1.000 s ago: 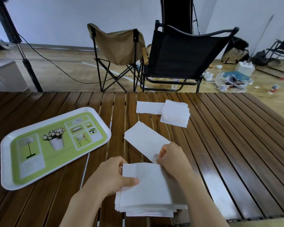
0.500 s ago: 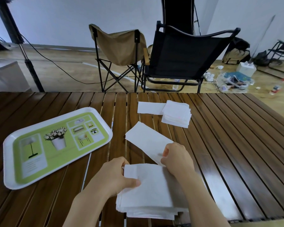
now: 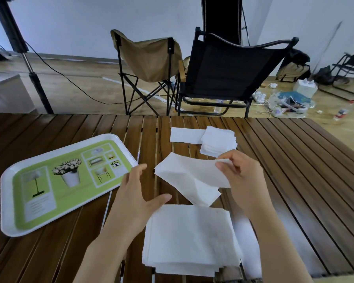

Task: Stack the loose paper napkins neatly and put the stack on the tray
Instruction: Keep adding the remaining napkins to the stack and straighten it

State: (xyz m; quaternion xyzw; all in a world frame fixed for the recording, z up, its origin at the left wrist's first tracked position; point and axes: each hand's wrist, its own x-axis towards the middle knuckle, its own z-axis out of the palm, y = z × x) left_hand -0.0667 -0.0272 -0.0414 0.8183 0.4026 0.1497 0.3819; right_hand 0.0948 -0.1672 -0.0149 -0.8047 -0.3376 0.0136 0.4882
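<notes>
A thick stack of white napkins (image 3: 189, 240) lies on the slatted wooden table right in front of me. My right hand (image 3: 242, 176) pinches one edge of a loose white napkin (image 3: 189, 176) and holds it partly lifted above the table, just beyond the stack. My left hand (image 3: 139, 193) hovers with fingers spread at the stack's left far corner, its thumb near the stack edge, holding nothing. The green and white tray (image 3: 10, 201) sits to the left with nothing on it. Farther back lie a smaller napkin pile (image 3: 218, 142) and a flat single napkin (image 3: 185, 135).
The table's far edge (image 3: 213, 116) runs across the middle of the view. Behind it stand a tan folding chair (image 3: 149, 60) and a black chair (image 3: 231, 70). A tripod leg (image 3: 34, 78) and cable are at the left; clutter lies on the floor at right.
My right hand has picked up the loose napkin's near edge and raised it. My left hand has let go of the stack and opened, moving up and left.
</notes>
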